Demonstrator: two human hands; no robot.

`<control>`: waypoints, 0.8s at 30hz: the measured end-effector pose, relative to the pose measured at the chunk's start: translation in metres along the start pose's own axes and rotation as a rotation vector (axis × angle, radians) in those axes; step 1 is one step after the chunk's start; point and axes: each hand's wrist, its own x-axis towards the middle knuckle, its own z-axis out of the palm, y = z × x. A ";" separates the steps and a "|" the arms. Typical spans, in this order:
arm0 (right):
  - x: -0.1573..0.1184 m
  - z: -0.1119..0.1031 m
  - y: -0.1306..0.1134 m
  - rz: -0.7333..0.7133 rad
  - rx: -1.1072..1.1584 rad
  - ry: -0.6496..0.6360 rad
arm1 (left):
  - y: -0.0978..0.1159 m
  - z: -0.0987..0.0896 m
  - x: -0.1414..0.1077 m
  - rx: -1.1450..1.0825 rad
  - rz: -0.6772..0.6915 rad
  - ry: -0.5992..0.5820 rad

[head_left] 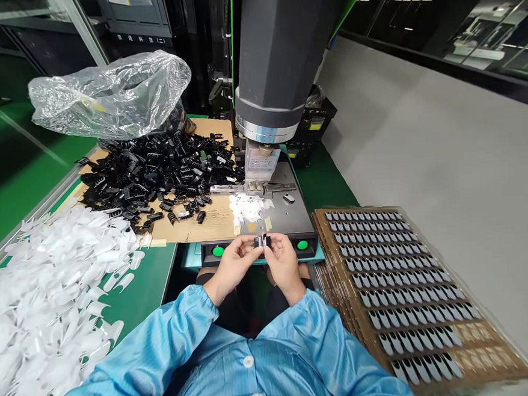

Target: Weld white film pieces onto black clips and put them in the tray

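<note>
Pretty obviously a factory floor, some kind of small-parts assembly workshop. You've got a hulking dark press [276, 52] with green buttons [217, 250], loose heaps of black plastic parts [153, 169] and white pieces [49, 297] across the desk [154, 272], stacked trays [475, 332] of identical parts, and a blue work smock [222, 376].

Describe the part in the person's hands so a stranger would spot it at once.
Start at the big dark grey machine column at top centre, then go down to the two green buttons. Between them, the left hand and right hand pinch a small black-and-white part. Unlike the loose black pieces heaped to the left, it is held in the air.
</note>
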 end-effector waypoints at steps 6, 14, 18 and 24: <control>-0.004 -0.003 -0.021 0.111 0.165 0.084 | 0.016 0.001 -0.002 -0.261 -0.230 -0.064; -0.014 -0.003 -0.038 0.225 0.371 0.042 | 0.024 0.002 -0.007 -0.419 -0.347 -0.176; -0.017 -0.002 -0.040 0.240 0.384 0.042 | 0.023 0.002 -0.008 -0.412 -0.356 -0.173; -0.015 -0.004 -0.030 0.196 0.319 0.035 | 0.022 0.001 -0.009 -0.294 -0.320 -0.160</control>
